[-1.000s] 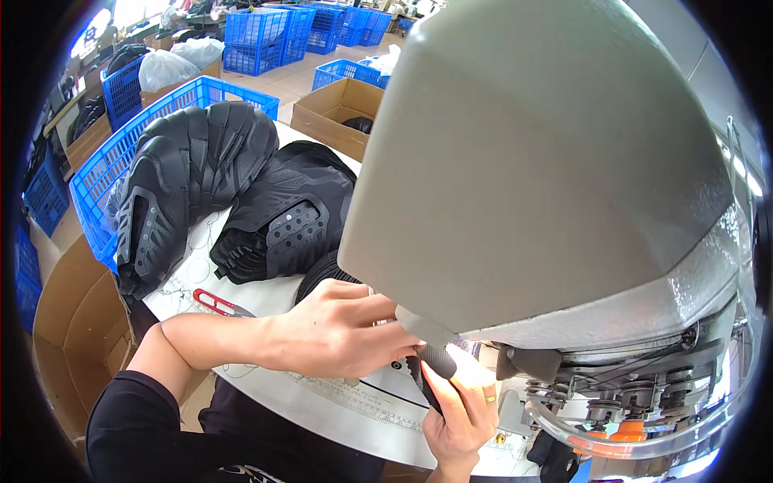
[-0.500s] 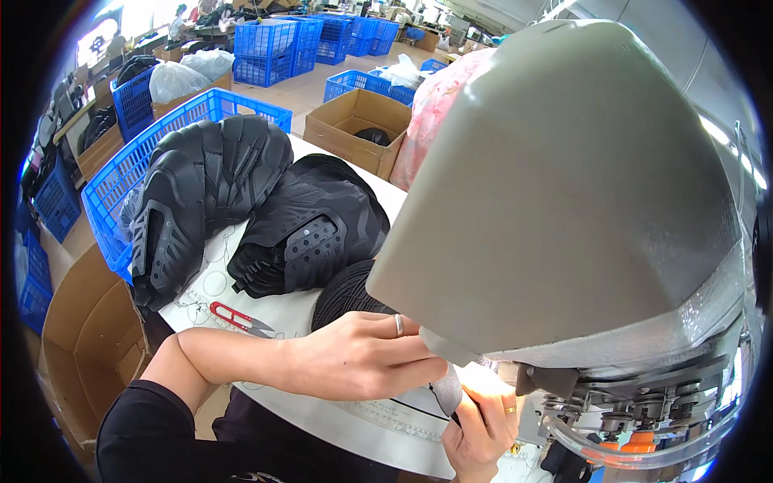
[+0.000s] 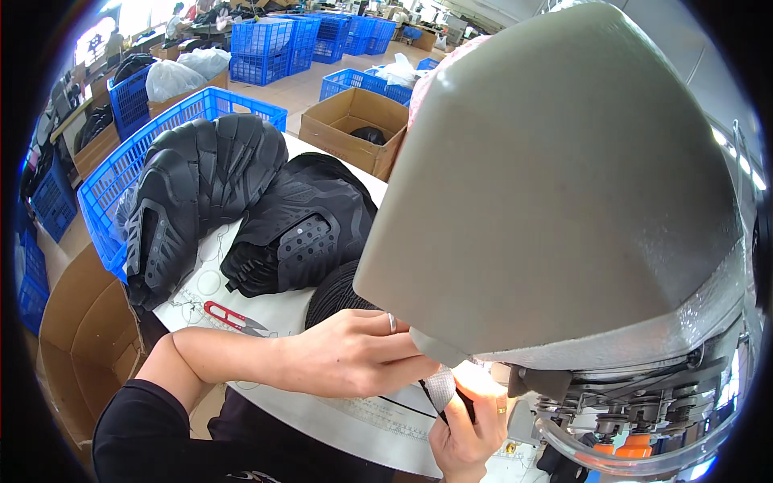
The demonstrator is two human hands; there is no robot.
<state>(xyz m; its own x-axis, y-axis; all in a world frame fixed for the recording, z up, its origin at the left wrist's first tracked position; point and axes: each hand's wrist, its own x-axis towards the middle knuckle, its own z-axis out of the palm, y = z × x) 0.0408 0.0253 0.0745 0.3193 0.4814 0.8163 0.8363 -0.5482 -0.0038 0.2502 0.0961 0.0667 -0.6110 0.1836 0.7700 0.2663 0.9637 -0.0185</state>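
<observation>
Below the big grey head of a sewing machine [image 3: 547,177], both hands are at a small piece of grey mesh fabric [image 3: 439,390] with a dark edge. My left hand [image 3: 362,354], with a ring on it, reaches in from the left, its fingers bent and closed at the fabric's upper end. Some of its fingertips are hidden by the machine. My right hand [image 3: 467,427] pinches the fabric's lower end, thumb and fingers closed. A black cord roll [image 3: 342,296] lies just beyond my left hand. The needle area is out of sight.
Red-handled thread snips [image 3: 229,315] lie on the white table [image 3: 189,310] left of my forearm. Black moulded pads [image 3: 205,173] are stacked behind them, partly over a blue crate [image 3: 105,189]. A cardboard box [image 3: 88,338] stands at the left, another [image 3: 346,125] beyond the table.
The whole view has shifted slightly, so most things sit a little further left. Both hands keep hold of the fabric, which has turned slightly and shows more of its dark edge.
</observation>
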